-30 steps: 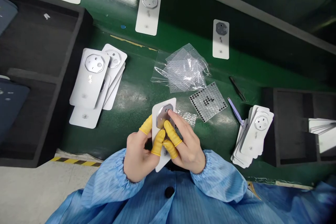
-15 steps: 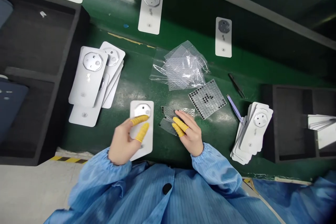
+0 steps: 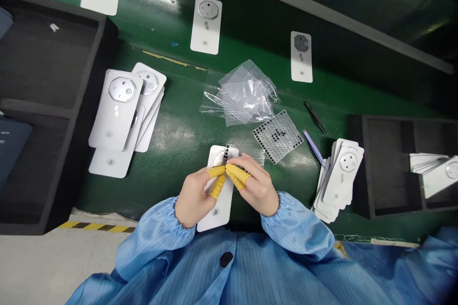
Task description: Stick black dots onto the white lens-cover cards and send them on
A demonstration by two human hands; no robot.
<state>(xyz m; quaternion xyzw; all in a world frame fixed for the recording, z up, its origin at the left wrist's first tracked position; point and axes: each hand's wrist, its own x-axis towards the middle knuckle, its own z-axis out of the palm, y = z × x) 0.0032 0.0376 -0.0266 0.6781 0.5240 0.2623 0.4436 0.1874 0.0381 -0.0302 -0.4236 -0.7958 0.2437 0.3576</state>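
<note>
A white phone-shaped panel [image 3: 221, 212] with a round camera area lies on the bench in front of me, its upper half partly covered by my hands. My right hand [image 3: 259, 188], yellow cots on its fingers, pinches a clear sheet with small black dots [image 3: 226, 151] over the panel's upper part. My left hand [image 3: 195, 198], also in yellow finger cots, is over the panel. Its thumb and forefinger close near my right fingertips; anything between them is too small to make out. Close by on the right lies another dotted clear sheet [image 3: 279, 136].
Stacked white panels lie on the left [image 3: 116, 114] and right [image 3: 343, 178]. Clear plastic bags [image 3: 246, 93] rest ahead. Tweezers [image 3: 315, 116] and a lilac stick tool [image 3: 314, 147] lie right of centre. Black trays [image 3: 80, 100] [image 3: 368, 167] flank the bench; single panels [image 3: 206, 26] lie farther back.
My left hand and the panel have moved right, toward my right hand. The dotted sheet now stands over the panel, and the fingertips of both hands meet there.
</note>
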